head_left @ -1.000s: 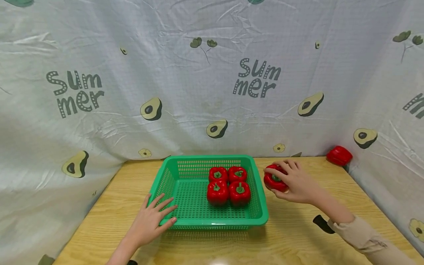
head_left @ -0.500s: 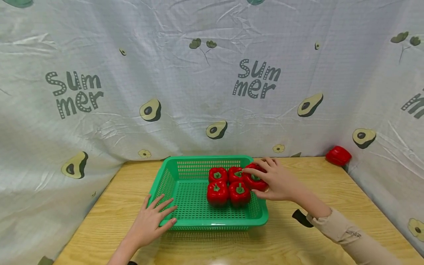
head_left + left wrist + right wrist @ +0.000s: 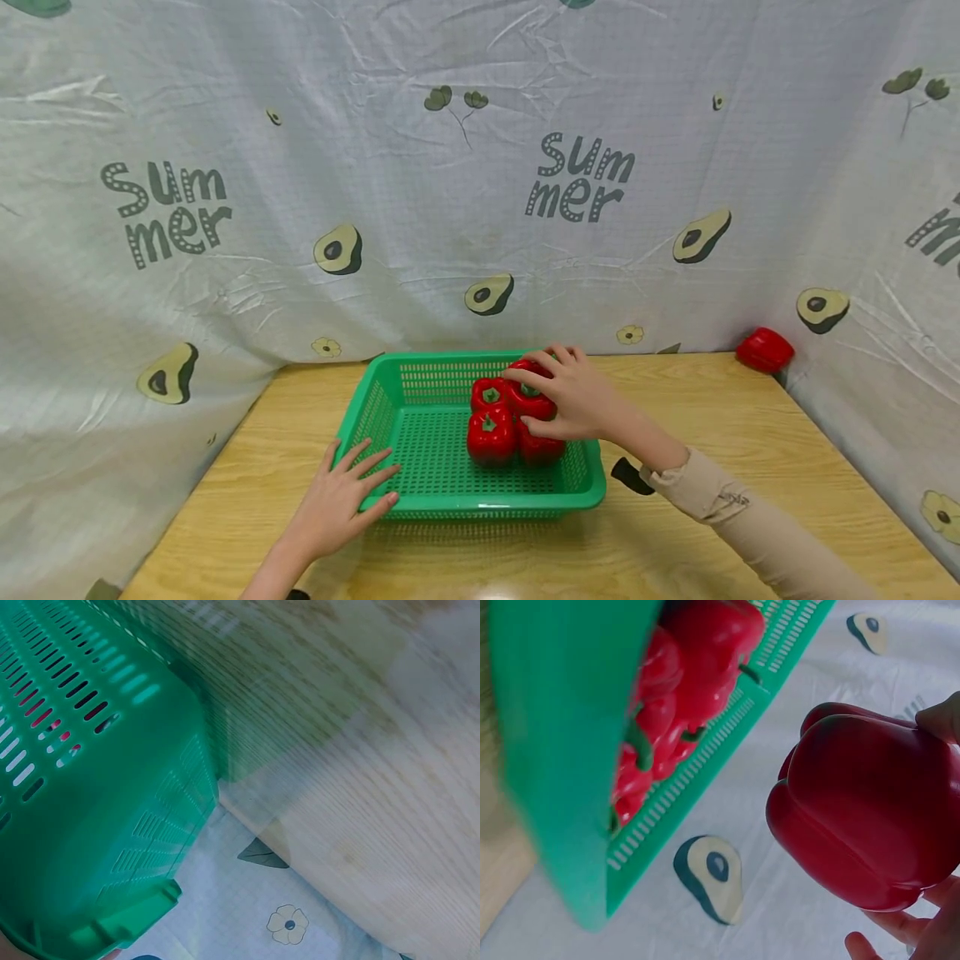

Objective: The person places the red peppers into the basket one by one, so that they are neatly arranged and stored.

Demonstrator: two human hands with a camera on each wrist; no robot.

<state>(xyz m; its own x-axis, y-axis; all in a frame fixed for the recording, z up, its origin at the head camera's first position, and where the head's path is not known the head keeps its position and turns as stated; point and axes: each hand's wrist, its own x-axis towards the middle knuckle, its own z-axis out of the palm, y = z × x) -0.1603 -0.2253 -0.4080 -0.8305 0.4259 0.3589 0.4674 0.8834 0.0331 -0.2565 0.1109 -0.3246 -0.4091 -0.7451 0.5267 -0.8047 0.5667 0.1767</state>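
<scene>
A green plastic basket (image 3: 487, 502) with slotted sides stands on the table, several red bell peppers (image 3: 491, 440) grouped in its right half. Spread fingers of my left hand (image 3: 336, 504) rest on the basket's front left corner; in the left wrist view the basket's wall (image 3: 112, 772) fills the left side. My right hand (image 3: 579, 402) grips another red bell pepper (image 3: 870, 802) between thumb and fingers. In the head view this pepper is over the peppers at the right, partly hiding them, its green stem facing up.
One more red bell pepper (image 3: 765, 350) lies in the table's back right corner. A pale cloth (image 3: 405, 183) printed with avocados hangs behind and along both sides of the wooden table (image 3: 712, 433). A black object (image 3: 632, 477) shows by the right wrist.
My right hand has carried its bell pepper leftward, from beside the basket over the right rim to above the peppers inside. The left hand has stayed at the front left corner.
</scene>
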